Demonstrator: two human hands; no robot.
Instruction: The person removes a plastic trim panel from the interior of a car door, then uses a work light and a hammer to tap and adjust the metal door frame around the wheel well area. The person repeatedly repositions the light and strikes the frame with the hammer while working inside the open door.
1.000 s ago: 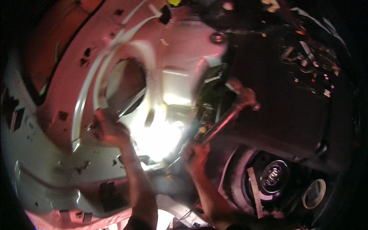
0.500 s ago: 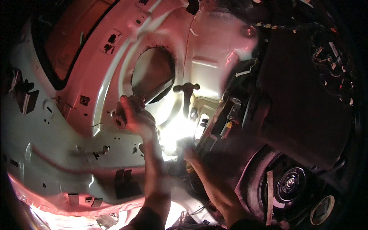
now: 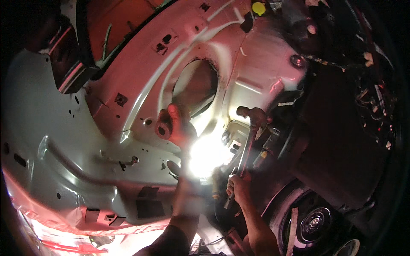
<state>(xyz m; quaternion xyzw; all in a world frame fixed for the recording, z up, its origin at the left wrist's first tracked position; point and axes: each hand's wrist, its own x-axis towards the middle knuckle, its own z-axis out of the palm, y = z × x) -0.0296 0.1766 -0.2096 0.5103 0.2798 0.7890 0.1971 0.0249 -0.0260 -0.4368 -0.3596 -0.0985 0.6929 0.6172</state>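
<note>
My left hand [image 3: 176, 126] is closed around a small round dark tool or flashlight, held up against the pale sheet-metal body panel [image 3: 85, 128] just below a large oval opening [image 3: 194, 85]. A bright glare [image 3: 205, 155] lies on the metal under it. My right hand [image 3: 239, 187] grips the lower end of a long metal ratchet wrench [image 3: 249, 145], whose head [image 3: 255, 114] points up against parts beside the panel. Both forearms rise from the lower edge.
Dark engine parts and wiring [image 3: 341, 128] fill the right side. A round pulley [image 3: 314, 222] sits at the lower right. A yellow cap [image 3: 258, 7] shows at the top. A dark bracket [image 3: 68, 68] juts out at the upper left.
The view has shifted, so the oval opening sits more to the centre. My right hand's wrench has swung from slanting right to nearly upright. My left hand stays by the opening.
</note>
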